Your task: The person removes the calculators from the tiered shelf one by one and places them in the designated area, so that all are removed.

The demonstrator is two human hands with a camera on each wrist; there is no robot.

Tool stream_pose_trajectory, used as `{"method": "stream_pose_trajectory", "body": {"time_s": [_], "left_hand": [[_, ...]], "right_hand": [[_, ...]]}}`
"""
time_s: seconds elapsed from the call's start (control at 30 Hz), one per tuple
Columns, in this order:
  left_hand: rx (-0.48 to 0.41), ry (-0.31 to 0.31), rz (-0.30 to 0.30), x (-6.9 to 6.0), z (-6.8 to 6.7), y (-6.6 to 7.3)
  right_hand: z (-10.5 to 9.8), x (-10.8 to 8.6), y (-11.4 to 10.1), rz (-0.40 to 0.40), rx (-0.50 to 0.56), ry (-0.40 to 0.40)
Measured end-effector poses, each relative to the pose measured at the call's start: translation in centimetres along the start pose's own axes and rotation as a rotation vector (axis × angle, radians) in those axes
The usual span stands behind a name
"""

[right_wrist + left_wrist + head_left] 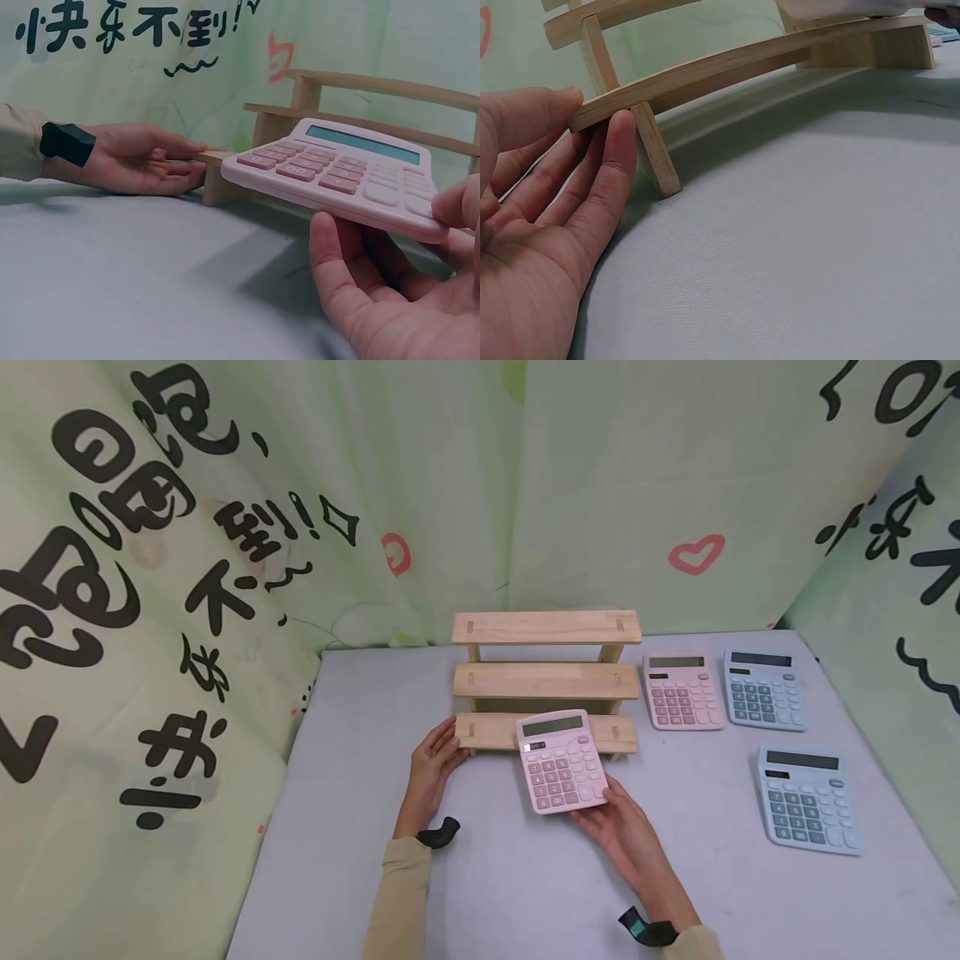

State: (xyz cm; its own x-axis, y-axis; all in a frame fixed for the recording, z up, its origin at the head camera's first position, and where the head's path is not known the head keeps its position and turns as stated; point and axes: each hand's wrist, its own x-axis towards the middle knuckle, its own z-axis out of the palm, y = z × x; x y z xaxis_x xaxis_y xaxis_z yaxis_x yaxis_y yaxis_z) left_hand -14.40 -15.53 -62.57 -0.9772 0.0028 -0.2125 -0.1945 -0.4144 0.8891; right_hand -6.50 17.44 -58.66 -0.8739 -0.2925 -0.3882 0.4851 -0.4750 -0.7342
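Observation:
My right hand point(624, 833) holds a pink calculator point(562, 764) by its lower right corner, thumb on top and fingers beneath. The calculator is tilted, its upper part over the lowest step of a three-step wooden rack point(546, 680). Whether it touches that step cannot be told. At the rack's left end, my left hand point(432, 768) pinches the lowest step. In the left wrist view the thumb point(536, 116) lies at the step's upper edge and a fingertip point(620, 131) at its underside. The right wrist view shows the calculator's front edge raised above the table.
Right of the rack lie another pink calculator point(683, 690) and a blue calculator point(765, 690), side by side. A second blue calculator point(808, 799) lies nearer the table's right edge. Printed curtains point(585, 502) hang behind the white-covered table point(330, 860) and along its sides.

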Motion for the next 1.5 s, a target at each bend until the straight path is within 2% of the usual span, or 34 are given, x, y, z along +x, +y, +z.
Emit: {"method": "stream_pose_trajectory", "body": {"time_s": [0.27, 0.6, 0.77, 1.2, 1.5], "left_hand": [[-0.005, 0.003, -0.006, 0.1, 0.0, 0.2], [-0.011, -0.006, -0.004, 0.1, 0.0, 0.0], [-0.006, -0.008, 0.002, 0.0, 0.1, 0.1], [-0.012, 0.004, -0.005, -0.1, 0.1, 0.4], [-0.017, 0.013, -0.007, -0.1, 0.2, 0.3]], "right_hand": [[-1.2, -0.8, -1.1, -0.033, -0.077, 0.038], [-3.8, -2.5, -2.5, -0.112, -0.189, 0.094], [-4.5, -3.6, -3.2, -0.135, -0.229, 0.175], [-6.6, -4.8, -4.0, -0.157, -0.165, 0.372], [-8.5, -5.6, -4.5, -0.144, -0.162, 0.544]]}}
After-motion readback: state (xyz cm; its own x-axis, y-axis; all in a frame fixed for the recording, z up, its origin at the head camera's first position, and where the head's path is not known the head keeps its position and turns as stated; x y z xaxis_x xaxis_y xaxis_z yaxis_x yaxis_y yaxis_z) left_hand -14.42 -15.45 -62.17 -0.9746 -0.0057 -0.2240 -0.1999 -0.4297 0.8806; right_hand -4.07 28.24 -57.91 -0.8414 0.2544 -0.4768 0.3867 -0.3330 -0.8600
